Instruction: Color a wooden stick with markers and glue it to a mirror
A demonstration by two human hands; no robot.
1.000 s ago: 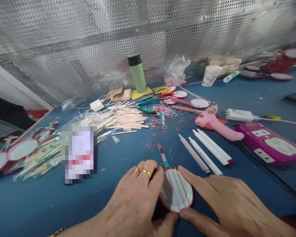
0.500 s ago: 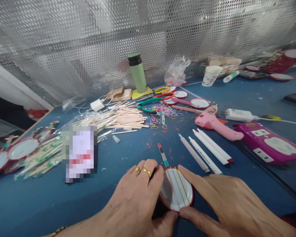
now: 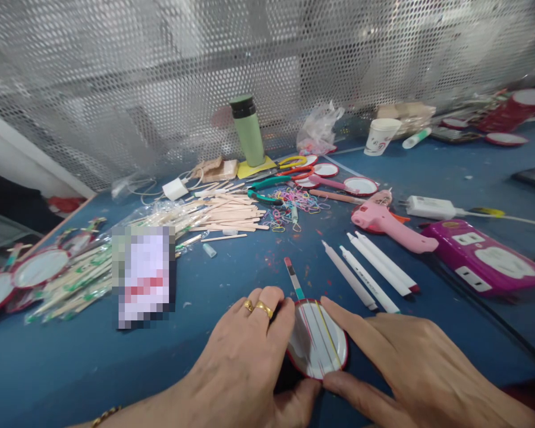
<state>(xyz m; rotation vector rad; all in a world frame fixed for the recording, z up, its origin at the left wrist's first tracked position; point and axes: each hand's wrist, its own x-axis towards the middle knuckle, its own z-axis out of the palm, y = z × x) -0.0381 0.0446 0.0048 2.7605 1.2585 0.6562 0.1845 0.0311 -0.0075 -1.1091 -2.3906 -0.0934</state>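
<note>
A small round white dish (image 3: 317,348) with a red rim lies on the blue table in front of me. Elastic bands run lengthwise across its face, one of them yellow. From its far edge sticks out a flat stick (image 3: 293,278) with red, black, grey and teal sections. My left hand (image 3: 249,351), with gold rings, grips the dish at its left side, thumb at the near rim. On the right, my right hand (image 3: 383,362) holds the rim between a forefinger at the far edge and a thumb at the near edge.
White markers (image 3: 361,276) lie right of the dish, near a pink glue gun (image 3: 395,229) and a purple power strip (image 3: 485,255). Farther off are coloured rubber bands (image 3: 301,205), pliers (image 3: 270,187), wooden sticks (image 3: 234,214), a green bottle (image 3: 249,134) and a paper cup (image 3: 380,138).
</note>
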